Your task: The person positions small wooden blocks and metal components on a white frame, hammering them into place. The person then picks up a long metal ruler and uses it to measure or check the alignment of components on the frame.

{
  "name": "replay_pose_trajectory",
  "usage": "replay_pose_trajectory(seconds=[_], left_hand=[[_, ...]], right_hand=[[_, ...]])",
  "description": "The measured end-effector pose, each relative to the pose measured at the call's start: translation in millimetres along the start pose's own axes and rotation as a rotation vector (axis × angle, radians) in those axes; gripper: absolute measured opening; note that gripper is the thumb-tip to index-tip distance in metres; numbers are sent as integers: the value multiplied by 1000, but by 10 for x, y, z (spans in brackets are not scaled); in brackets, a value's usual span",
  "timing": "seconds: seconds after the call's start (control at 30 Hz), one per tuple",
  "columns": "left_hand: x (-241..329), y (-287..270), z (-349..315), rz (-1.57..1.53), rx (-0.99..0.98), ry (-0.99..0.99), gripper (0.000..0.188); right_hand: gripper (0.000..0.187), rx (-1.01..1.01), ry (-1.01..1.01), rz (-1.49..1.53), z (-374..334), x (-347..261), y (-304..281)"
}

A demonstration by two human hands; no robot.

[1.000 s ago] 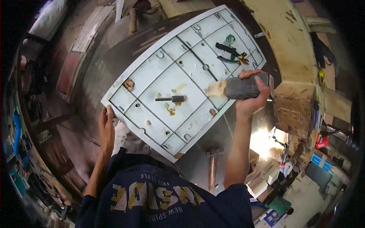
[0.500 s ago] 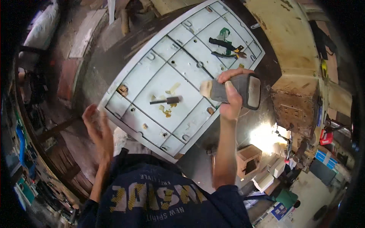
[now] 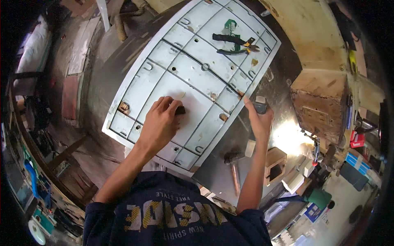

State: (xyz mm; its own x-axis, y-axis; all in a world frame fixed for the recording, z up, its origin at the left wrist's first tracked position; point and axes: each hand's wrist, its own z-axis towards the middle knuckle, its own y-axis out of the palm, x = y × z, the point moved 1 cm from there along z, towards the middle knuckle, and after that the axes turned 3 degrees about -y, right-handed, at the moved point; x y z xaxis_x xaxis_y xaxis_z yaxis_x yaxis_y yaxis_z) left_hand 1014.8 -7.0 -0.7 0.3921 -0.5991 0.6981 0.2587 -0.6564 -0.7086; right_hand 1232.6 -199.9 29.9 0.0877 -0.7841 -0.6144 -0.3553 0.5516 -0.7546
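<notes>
Below me lies a pale white ribbed panel (image 3: 193, 98) with dark grooves, small holes and chipped brown spots. My left hand (image 3: 158, 125) is closed over its lower middle, fingers pinched on a short dark cylinder-ended piece (image 3: 180, 110); the thin rod seen on it earlier is hidden by the hand. My right hand (image 3: 260, 121) is wrapped round a dark grey block (image 3: 260, 107) with a pale end, beside the panel's right edge. Pliers (image 3: 234, 43) with black-and-yellow handles rest on the far part of the panel, over a green packet (image 3: 230, 28).
A hammer (image 3: 234, 168) lies right of the panel, by a pale block (image 3: 249, 148). Farther right are an open wooden box (image 3: 274, 166), a bright lamp (image 3: 289, 137) and a brown wooden cabinet (image 3: 318, 106). A reddish board (image 3: 72, 98) is on the left.
My left hand has moved from beside the panel onto it and taken hold of the dark piece. My right hand has lowered the grey block from above the panel to its right side.
</notes>
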Motion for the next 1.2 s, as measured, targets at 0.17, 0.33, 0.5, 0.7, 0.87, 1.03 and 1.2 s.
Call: replay_pose_trajectory(seconds=[0.17,0.33,0.5,0.7,0.87,1.03,1.2], left_hand=[[24,-99,48,-24,-16,-42,38],[63,-72,51,-17,-22,-49,34],[54,-69,55,-39,-14,-59,33],[3,-59,61,-42,-27,-55,35],[19,-74,58,-40,-34,-86,36],[-11,-61,52,-40,-45,-77,36],[-17,-53,43,-37,-39,-91,37]], right_hand=[[42,305,-456,-520,-221,-163,166],[13,-90,-680,-167,-266,-398,423],[10,-143,-722,-274,-226,-499,552],[9,-145,-833,-529,-250,-537,615],[13,-259,-650,-175,-96,-451,515],[17,-293,-478,-25,-87,-426,533],[18,-207,-593,-77,-127,-431,580]])
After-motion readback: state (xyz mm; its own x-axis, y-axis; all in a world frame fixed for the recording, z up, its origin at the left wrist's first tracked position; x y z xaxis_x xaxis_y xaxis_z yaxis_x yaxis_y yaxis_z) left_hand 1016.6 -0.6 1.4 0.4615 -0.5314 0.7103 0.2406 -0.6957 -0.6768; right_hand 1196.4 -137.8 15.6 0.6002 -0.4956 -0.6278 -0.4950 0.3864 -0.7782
